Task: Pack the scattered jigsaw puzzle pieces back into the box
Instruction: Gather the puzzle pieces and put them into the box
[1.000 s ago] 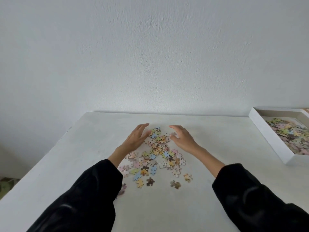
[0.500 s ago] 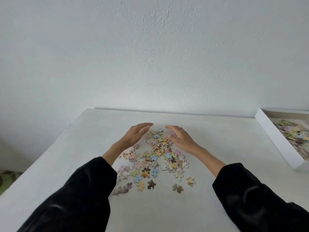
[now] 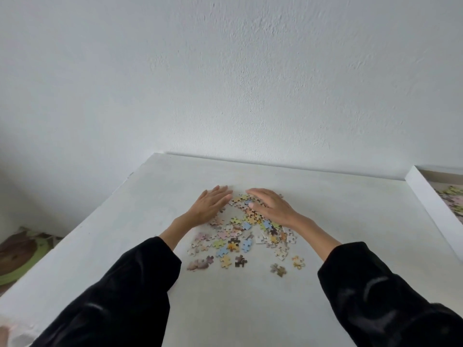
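The puzzle pieces [image 3: 240, 231] lie in a loose, flat heap around the middle of the table [image 3: 150, 196], closer to its far edge than to its near one. They are small, interlocking cardboard shapes in pale pink, blue, yellow, green, white and dark brown, mostly face up. They are packed and overlapping at the far end and thin out toward the near edge, where a few lie apart from each other. The box [image 3: 431, 204] is a shallow white tray with a low wall, open, at the table's right edge. More pieces [image 3: 453, 201] lie inside it.
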Demonstrator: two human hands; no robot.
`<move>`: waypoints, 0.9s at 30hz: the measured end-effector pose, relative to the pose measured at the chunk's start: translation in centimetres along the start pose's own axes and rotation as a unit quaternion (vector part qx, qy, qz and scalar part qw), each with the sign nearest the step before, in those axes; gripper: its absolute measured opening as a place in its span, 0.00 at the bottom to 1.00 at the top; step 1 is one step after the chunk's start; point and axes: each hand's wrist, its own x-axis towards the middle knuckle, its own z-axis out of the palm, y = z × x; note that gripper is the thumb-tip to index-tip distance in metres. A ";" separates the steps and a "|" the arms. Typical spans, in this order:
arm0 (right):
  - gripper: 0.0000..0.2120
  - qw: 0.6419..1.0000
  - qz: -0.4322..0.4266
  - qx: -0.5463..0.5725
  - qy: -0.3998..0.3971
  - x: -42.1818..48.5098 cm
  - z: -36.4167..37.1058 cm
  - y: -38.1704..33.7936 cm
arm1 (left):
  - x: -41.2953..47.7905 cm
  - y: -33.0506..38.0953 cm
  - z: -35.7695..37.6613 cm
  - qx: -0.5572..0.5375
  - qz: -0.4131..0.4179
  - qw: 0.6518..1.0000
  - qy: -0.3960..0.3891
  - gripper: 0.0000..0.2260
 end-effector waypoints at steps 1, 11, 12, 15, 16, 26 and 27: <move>0.27 1.000 0.001 0.004 0.007 -0.6 -0.2 0.0 | -0.3 0.6 -0.5 -0.051 -0.005 0.999 -0.006 0.39; 0.59 0.996 0.086 0.005 -0.006 -11.6 0.8 1.3 | -9.0 -2.6 -2.5 0.029 -0.015 0.999 -0.039 0.53; 0.59 0.996 0.091 -0.009 -0.008 -12.5 1.1 1.1 | -9.7 -2.6 -2.4 0.026 -0.014 0.999 -0.034 0.53; 0.58 0.994 0.094 -0.042 -0.021 -14.3 1.9 0.3 | -11.7 -1.8 -1.9 0.023 -0.017 0.999 -0.041 0.54; 0.58 0.993 0.090 -0.065 -0.026 -14.6 2.2 0.0 | -12.2 -1.5 -1.4 0.051 -0.006 0.998 -0.041 0.54; 0.55 0.988 0.104 -0.108 0.041 -11.3 4.0 -1.9 | -9.6 1.7 2.7 0.151 -0.001 0.988 0.017 0.55; 0.56 0.988 0.107 -0.107 0.042 -10.7 4.0 -1.9 | -9.0 2.1 2.9 0.146 -0.002 0.989 0.025 0.54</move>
